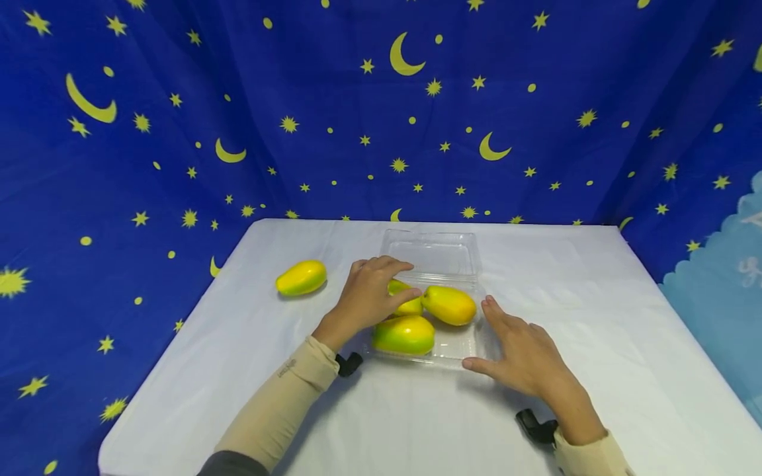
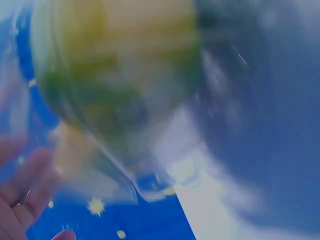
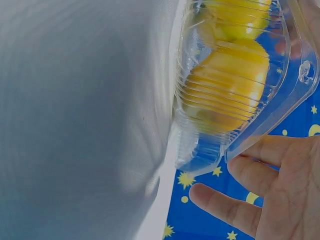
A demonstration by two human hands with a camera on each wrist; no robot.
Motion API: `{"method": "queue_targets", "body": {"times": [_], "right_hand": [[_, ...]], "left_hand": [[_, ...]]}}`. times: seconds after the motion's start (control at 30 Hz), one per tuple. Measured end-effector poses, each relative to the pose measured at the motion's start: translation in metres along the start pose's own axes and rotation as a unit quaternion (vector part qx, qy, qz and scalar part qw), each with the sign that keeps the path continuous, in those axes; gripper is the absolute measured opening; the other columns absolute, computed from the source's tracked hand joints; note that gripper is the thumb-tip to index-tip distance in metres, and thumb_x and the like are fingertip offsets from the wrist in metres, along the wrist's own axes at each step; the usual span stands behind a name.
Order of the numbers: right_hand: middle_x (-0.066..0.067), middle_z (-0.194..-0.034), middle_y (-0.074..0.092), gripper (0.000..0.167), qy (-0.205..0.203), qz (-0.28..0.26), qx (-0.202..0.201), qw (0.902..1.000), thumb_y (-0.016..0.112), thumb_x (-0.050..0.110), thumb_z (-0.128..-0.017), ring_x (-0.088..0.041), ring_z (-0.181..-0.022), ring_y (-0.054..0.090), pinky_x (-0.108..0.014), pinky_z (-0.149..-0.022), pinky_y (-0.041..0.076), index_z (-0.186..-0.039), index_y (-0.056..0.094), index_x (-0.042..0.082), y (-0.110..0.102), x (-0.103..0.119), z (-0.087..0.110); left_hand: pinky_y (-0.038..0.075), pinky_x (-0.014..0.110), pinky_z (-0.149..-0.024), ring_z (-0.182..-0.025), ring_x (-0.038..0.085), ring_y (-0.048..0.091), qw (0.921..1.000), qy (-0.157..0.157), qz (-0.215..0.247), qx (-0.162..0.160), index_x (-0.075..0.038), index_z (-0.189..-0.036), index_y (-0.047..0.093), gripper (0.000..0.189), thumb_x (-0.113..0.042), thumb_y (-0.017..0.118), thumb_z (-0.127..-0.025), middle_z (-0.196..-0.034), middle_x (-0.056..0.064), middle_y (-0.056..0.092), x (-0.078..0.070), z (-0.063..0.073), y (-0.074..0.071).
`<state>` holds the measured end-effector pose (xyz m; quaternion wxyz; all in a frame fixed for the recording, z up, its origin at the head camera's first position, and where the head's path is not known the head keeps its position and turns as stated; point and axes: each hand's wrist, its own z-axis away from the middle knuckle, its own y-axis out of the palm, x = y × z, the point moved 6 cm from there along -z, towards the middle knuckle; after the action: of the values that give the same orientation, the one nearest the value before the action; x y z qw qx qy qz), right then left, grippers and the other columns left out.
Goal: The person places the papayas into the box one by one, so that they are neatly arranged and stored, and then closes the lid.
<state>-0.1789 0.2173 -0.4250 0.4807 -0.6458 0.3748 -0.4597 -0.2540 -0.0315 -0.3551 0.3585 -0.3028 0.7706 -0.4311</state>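
A clear plastic clamshell box (image 1: 455,350) lies with its lid (image 1: 430,254) folded back on the table. Three glossy yellow-green fruits, shaped like mangoes, are in its base: one at the front (image 1: 405,335), one at the right (image 1: 450,305) and one at the left (image 1: 407,305), partly covered by my left hand (image 1: 370,291). That hand reaches over the box's left side, thumb and fingers spread apart. Beside the right wall is my right hand (image 1: 524,350), its fingers extended; in the right wrist view its fingertips (image 3: 240,167) are right at the box's rim. Motion blurs the left wrist view.
Another yellow-green fruit (image 1: 301,277) lies on the white-covered table (image 1: 536,264), left of the box. A blue curtain (image 1: 333,79) with yellow moons and stars hangs behind the table and along its sides. Black wrist cameras (image 1: 536,426) sit under both wrists.
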Motion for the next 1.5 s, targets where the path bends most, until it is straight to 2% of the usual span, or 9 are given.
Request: {"method": "queue_targets", "body": {"times": [0.27,0.43,0.67,0.93,1.13,1.33,1.5], "right_hand": [[-0.011,-0.163,0.033,0.117,0.002,0.004,-0.004,1.0,0.055,0.086,-0.076,-0.041,-0.128,0.056,-0.061,-0.096,0.049,-0.158,0.027,0.008,-0.002,-0.003,0.002],[-0.012,-0.162,0.034,0.116,0.004,0.006,-0.002,1.0,0.055,0.086,-0.077,-0.042,-0.128,0.056,-0.061,-0.096,0.049,-0.159,0.027,0.008,-0.001,-0.003,0.003],[-0.013,-0.162,0.034,0.116,-0.002,0.012,-0.005,0.9999,0.055,0.086,-0.078,-0.041,-0.127,0.057,-0.06,-0.095,0.049,-0.158,0.028,0.007,0.0,-0.002,0.002],[-0.012,-0.161,0.035,0.115,-0.006,0.015,-0.009,0.9998,0.054,0.086,-0.078,-0.041,-0.125,0.058,-0.059,-0.094,0.05,-0.158,0.029,0.006,0.0,-0.001,0.001],[-0.012,-0.162,0.034,0.115,-0.008,0.016,-0.005,0.9998,0.052,0.087,-0.078,-0.042,-0.125,0.058,-0.059,-0.094,0.05,-0.158,0.029,0.007,0.0,0.001,0.0],[-0.012,-0.162,0.035,0.115,-0.013,0.017,-0.011,0.9997,0.054,0.085,-0.079,-0.042,-0.125,0.059,-0.058,-0.093,0.051,-0.158,0.028,0.006,-0.003,0.001,-0.002],[-0.011,-0.162,0.035,0.116,-0.003,0.006,-0.003,1.0,0.056,0.085,-0.077,-0.042,-0.125,0.058,-0.06,-0.095,0.05,-0.159,0.027,0.009,0.0,0.001,-0.002]], "left_hand": [[0.04,0.053,-0.108,-0.128,0.023,0.057,0.9954,-0.045,0.084,-0.006,-0.027,-0.133,0.064,0.052,-0.059,0.064,-0.092,-0.133,-0.003,0.064,0.035,0.013,-0.002],[0.043,0.052,-0.108,-0.127,0.024,0.057,0.9915,-0.067,0.11,-0.021,-0.026,-0.134,0.064,0.054,-0.06,0.064,-0.091,-0.134,-0.001,0.064,0.052,0.018,-0.004],[0.044,0.048,-0.109,-0.128,0.024,0.056,0.9857,-0.092,0.126,-0.064,-0.023,-0.133,0.064,0.052,-0.053,0.067,-0.092,-0.134,0.002,0.063,0.072,0.027,-0.015],[0.048,0.046,-0.098,-0.117,0.024,0.058,0.973,-0.13,0.151,-0.116,-0.019,-0.136,0.062,0.052,-0.048,0.07,-0.092,-0.129,0.005,0.064,0.103,0.042,-0.024],[0.045,0.049,-0.1,-0.116,0.027,0.061,0.9646,-0.151,0.143,-0.162,-0.017,-0.131,0.066,0.048,-0.04,0.074,-0.09,-0.127,0.007,0.066,0.125,0.047,-0.034],[0.045,0.05,-0.102,-0.117,0.027,0.06,0.9615,-0.159,0.146,-0.17,-0.017,-0.131,0.066,0.048,-0.04,0.075,-0.09,-0.127,0.008,0.066,0.142,0.036,-0.049],[0.047,0.051,-0.101,-0.121,0.025,0.056,0.9617,-0.177,0.158,-0.136,-0.021,-0.136,0.062,0.054,-0.047,0.073,-0.089,-0.133,0.006,0.063,0.165,0.032,-0.056]]}}
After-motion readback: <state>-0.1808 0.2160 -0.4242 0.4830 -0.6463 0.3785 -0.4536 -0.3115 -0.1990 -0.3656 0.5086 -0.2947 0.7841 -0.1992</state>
